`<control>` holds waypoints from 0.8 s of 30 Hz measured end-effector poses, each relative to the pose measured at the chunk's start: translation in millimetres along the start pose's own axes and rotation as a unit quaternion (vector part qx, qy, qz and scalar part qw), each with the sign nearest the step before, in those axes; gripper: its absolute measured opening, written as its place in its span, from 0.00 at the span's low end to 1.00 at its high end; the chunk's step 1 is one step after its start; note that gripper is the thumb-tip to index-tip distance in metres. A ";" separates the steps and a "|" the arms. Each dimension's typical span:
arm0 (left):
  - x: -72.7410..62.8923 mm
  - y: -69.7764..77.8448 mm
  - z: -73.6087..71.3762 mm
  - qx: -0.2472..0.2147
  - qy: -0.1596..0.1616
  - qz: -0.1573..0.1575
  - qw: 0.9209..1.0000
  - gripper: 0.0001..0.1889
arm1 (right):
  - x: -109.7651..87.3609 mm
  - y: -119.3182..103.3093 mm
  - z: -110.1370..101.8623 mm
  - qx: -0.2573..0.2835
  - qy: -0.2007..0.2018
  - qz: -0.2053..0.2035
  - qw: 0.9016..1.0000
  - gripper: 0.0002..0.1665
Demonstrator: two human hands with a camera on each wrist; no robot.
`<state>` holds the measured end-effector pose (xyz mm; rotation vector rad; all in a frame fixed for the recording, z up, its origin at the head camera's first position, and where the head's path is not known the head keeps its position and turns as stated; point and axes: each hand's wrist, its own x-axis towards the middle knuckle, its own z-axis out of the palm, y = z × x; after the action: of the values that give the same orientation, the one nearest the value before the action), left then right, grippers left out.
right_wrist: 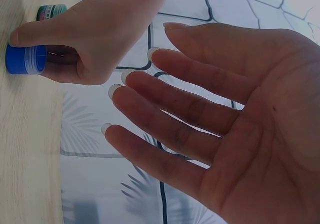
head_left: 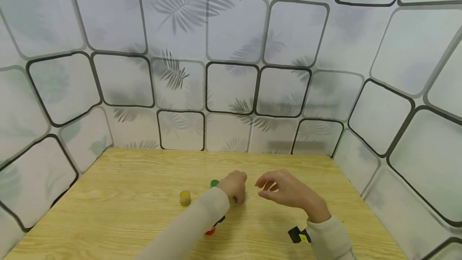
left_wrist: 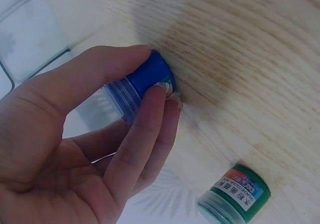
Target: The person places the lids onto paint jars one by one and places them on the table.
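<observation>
My left hand [head_left: 232, 185] pinches a small blue paint jar [left_wrist: 156, 73] between thumb and fingers. The jar has a clear lid and stands at the tabletop; in the head view the hand hides most of it. Close by is a green paint jar [left_wrist: 242, 190] with a printed label and a clear lid. My right hand [head_left: 285, 191] hovers to the right of the left one, its fingers [right_wrist: 175, 101] spread and gently bent, with nothing in them.
On the wooden table [head_left: 144, 175] a yellow jar [head_left: 185, 198] stands left of my left hand. A red object [head_left: 210, 231] shows partly behind the left sleeve. Patterned sheeting [head_left: 231, 87] encloses the table at the back and sides.
</observation>
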<state>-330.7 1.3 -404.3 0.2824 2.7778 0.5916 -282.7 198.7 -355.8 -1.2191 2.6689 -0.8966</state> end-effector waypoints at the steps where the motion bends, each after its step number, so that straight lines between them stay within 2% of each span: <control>1: -0.3 -0.1 0.3 0.003 0.001 0.001 1.000 0.23 | -0.1 0.2 0.2 0.001 0.000 0.000 1.000 0.12; 6: -4.1 -1.0 -5.2 0.015 0.002 0.009 1.000 0.24 | -0.3 1.2 0.9 0.001 -0.001 -0.002 1.000 0.12; 10: -8.8 -0.1 -19.4 0.019 0.001 0.009 1.000 0.30 | 0.2 1.2 0.6 -0.001 -0.002 -0.001 1.000 0.12; 12: -11.1 0.6 -27.3 0.028 0.006 0.014 0.999 0.28 | 0.5 0.8 0.5 -0.003 -0.003 0.002 1.000 0.12; 16: -18.0 -1.4 -40.6 0.043 0.037 0.033 0.998 0.20 | 1.0 -0.3 1.1 -0.012 0.001 0.008 1.000 0.12; 19: -27.9 -7.0 -47.7 0.040 0.068 0.055 0.995 0.16 | 1.5 -1.0 1.7 -0.017 0.004 0.014 1.000 0.11; 24: -49.4 -19.7 -53.3 0.039 0.106 0.092 0.989 0.17 | 3.0 -1.5 2.7 -0.025 0.002 0.031 0.999 0.13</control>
<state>-303.7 -48.1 -354.4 0.5254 3.0061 0.5865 -283.0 194.5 -356.7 -1.1371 2.7321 -0.8298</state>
